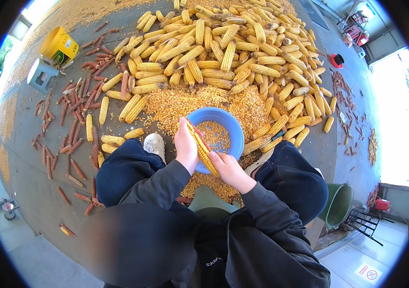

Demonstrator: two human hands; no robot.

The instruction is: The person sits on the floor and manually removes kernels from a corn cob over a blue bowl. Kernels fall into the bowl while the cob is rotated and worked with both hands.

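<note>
Both of my hands grip one partly shelled ear of dried corn (203,151), tilted above a blue plastic basin (238,135). My left hand (185,144) wraps around its upper end. My right hand (230,169) holds the lower end, its thumb lying against the kernels. A strip of bare reddish cob shows along the ear's right side, while yellow rows cover the rest. Loose kernels (214,135) lie inside the basin, and a heap of kernels (168,106) surrounds it on the floor. A screwdriver-like tool (276,136) with a dark handle rests on ears near my right knee.
A large pile of unshelled ears (222,50) rises beyond the basin. Bare red cobs (78,100) litter the floor at left. Farther left stand a yellow bucket (58,45) and a pale stool (40,73). Behind my right leg lies a green bucket (339,205); a green stool (208,201) is beneath me.
</note>
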